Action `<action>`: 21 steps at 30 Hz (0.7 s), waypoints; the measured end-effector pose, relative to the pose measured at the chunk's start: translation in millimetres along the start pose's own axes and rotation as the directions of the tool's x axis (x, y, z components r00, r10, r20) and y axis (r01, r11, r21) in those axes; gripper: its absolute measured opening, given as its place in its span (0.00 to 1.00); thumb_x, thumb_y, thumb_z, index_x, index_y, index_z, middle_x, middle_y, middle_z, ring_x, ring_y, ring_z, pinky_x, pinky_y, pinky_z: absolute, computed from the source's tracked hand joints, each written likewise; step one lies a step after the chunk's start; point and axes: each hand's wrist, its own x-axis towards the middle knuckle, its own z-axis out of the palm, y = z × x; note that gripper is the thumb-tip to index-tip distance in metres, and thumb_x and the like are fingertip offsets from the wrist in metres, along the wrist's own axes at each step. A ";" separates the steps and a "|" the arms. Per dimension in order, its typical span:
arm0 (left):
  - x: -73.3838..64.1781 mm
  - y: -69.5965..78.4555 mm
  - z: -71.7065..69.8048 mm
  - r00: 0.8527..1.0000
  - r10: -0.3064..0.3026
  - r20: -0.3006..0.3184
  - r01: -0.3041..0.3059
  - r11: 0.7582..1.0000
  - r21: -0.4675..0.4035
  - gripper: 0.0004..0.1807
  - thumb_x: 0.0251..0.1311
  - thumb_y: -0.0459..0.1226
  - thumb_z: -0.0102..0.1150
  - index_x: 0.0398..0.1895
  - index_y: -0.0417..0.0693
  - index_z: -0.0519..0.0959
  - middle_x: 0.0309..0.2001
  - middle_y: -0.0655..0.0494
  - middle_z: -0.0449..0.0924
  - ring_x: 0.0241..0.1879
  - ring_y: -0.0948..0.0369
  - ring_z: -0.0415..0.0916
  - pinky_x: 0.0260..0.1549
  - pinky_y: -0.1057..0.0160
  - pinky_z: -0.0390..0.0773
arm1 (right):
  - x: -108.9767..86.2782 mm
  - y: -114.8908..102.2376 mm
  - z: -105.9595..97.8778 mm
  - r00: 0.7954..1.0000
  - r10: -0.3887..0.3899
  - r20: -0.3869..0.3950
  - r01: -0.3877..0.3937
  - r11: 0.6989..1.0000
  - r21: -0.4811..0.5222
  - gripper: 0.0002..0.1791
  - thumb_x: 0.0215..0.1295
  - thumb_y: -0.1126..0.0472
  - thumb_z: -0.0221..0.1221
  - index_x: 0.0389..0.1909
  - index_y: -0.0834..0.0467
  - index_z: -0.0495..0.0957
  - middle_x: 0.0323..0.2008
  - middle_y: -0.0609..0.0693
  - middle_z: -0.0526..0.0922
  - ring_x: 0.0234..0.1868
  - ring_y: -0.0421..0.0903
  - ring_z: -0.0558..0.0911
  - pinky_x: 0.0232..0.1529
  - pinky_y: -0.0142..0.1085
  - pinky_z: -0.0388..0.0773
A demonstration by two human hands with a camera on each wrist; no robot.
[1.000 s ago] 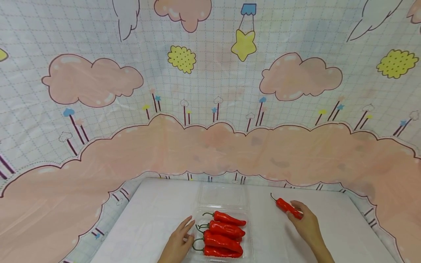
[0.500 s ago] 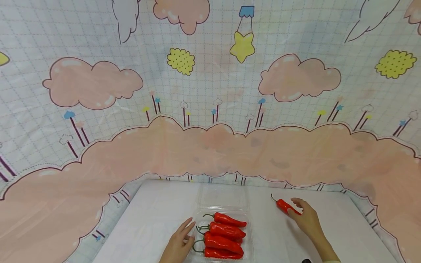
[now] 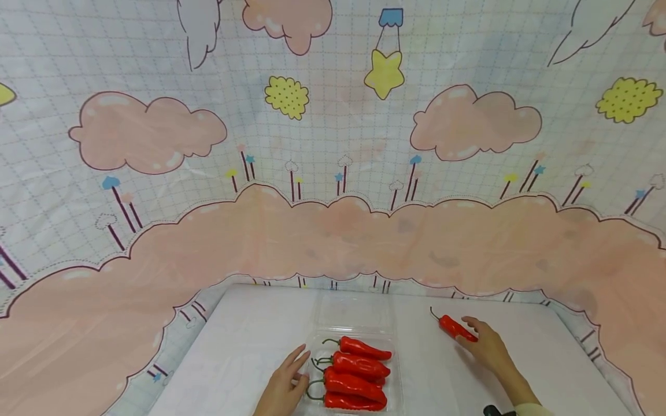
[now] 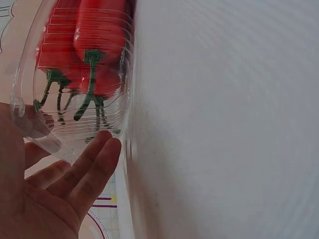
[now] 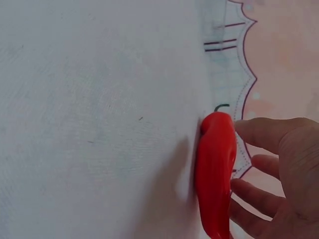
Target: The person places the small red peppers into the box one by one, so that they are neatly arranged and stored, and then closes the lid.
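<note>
A clear plastic clamshell box (image 3: 394, 375) lies at the table's front middle, its lid (image 3: 354, 312) folded back. Several red chili peppers (image 3: 359, 365) with green stems lie side by side in it. My left hand (image 3: 283, 384) rests at the box's left edge, its fingers extended against the plastic; in the left wrist view the fingertips (image 4: 102, 137) meet the stem end. To the right, a single red chili pepper (image 3: 451, 326) lies on the table. My right hand (image 3: 489, 346) is around its tip end, thumb and fingers loosely spread; whether they touch it I cannot tell.
A white-covered table (image 3: 250, 323) extends on both sides of the box. Behind it hangs a patterned cloth (image 3: 333, 231) with clouds and stars. A small black object (image 3: 491, 411) shows by the right sleeve (image 3: 533, 409) at the bottom edge.
My right hand has loosened from the single chili pepper, its thumb and fingers now further apart and drawn slightly back. The pepper stays nearly in place. My left hand has hardly moved.
</note>
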 end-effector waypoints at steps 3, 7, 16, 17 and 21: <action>0.3 -0.5 0.4 1.000 0.004 -0.005 -0.004 1.000 -0.005 0.25 0.62 0.30 0.55 0.63 0.32 0.72 0.69 0.38 0.66 0.33 0.75 0.78 0.30 0.72 0.80 | 2.9 2.4 1.7 0.999 0.017 0.029 -0.017 1.000 -0.007 0.35 0.62 0.52 0.64 0.66 0.63 0.66 0.60 0.71 0.72 0.57 0.67 0.73 0.57 0.63 0.72; 0.8 -2.0 0.9 1.000 0.011 -0.005 -0.012 1.000 -0.007 0.25 0.63 0.30 0.55 0.63 0.32 0.72 0.69 0.38 0.66 0.33 0.75 0.78 0.30 0.71 0.80 | 4.7 3.3 3.8 0.999 0.033 0.037 -0.033 0.999 -0.007 0.35 0.62 0.53 0.65 0.65 0.65 0.67 0.58 0.71 0.74 0.56 0.66 0.74 0.57 0.63 0.71; 0.7 -5.2 1.9 0.999 0.038 -0.025 -0.038 0.999 0.010 0.24 0.62 0.30 0.56 0.62 0.31 0.73 0.68 0.37 0.67 0.32 0.75 0.77 0.30 0.71 0.80 | 5.9 7.8 9.1 0.998 0.059 0.018 -0.059 0.998 -0.009 0.34 0.60 0.55 0.65 0.65 0.65 0.67 0.56 0.71 0.76 0.54 0.65 0.75 0.55 0.64 0.71; 0.9 -5.6 2.0 0.999 0.039 -0.023 -0.039 0.999 0.014 0.24 0.62 0.30 0.56 0.62 0.31 0.73 0.68 0.37 0.67 0.32 0.75 0.77 0.30 0.71 0.80 | 6.4 8.4 9.8 0.998 0.059 0.015 -0.059 0.998 -0.010 0.34 0.60 0.55 0.65 0.65 0.65 0.68 0.56 0.70 0.76 0.54 0.65 0.75 0.55 0.64 0.72; 1.6 -6.0 1.8 0.999 0.041 -0.024 -0.041 0.999 0.015 0.24 0.62 0.30 0.56 0.62 0.31 0.73 0.68 0.37 0.68 0.32 0.75 0.77 0.30 0.71 0.80 | 9.0 9.0 11.7 0.997 0.070 0.014 -0.069 0.998 -0.005 0.34 0.60 0.55 0.66 0.65 0.65 0.68 0.56 0.70 0.76 0.53 0.64 0.75 0.55 0.63 0.72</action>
